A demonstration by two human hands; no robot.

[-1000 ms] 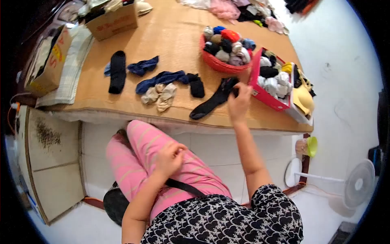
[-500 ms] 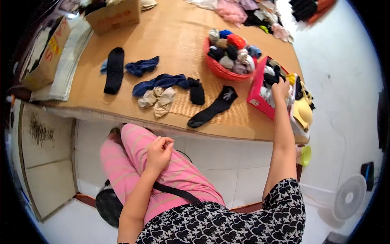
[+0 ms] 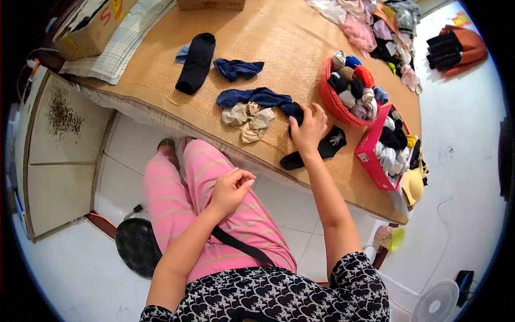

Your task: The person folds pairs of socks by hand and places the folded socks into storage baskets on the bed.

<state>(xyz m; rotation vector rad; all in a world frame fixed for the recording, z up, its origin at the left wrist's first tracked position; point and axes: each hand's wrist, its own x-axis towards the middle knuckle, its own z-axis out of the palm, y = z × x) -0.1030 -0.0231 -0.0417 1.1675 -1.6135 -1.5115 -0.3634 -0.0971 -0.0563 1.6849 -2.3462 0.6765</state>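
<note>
My right hand [image 3: 309, 129] reaches over the mat, thumb and fingers apart, at a small black sock [image 3: 294, 111] that it partly covers. Under and beside the wrist lies a longer black sock with a pale figure [image 3: 333, 140]. A navy sock [image 3: 249, 96] and a crumpled beige sock [image 3: 249, 119] are just left of that hand. Farther left are another navy sock [image 3: 238, 69] and a long black sock [image 3: 196, 63] lying over a light blue piece [image 3: 182, 53]. On my lap rests my left hand [image 3: 233, 190], its fingers loosely curled with nothing visible in them.
A red basket [image 3: 331, 102] of rolled socks stands right of the hand, beside a pink box [image 3: 370, 140] of socks. A yellow bra [image 3: 413, 187] lies past the box. Clothes [image 3: 358, 35] are heaped at the far edge; a cardboard box [image 3: 96, 32] stands left.
My right hand has left the pink box and moved left to the socks on the mat. My left hand stays on my lap. The view has shifted, so the table appears turned.
</note>
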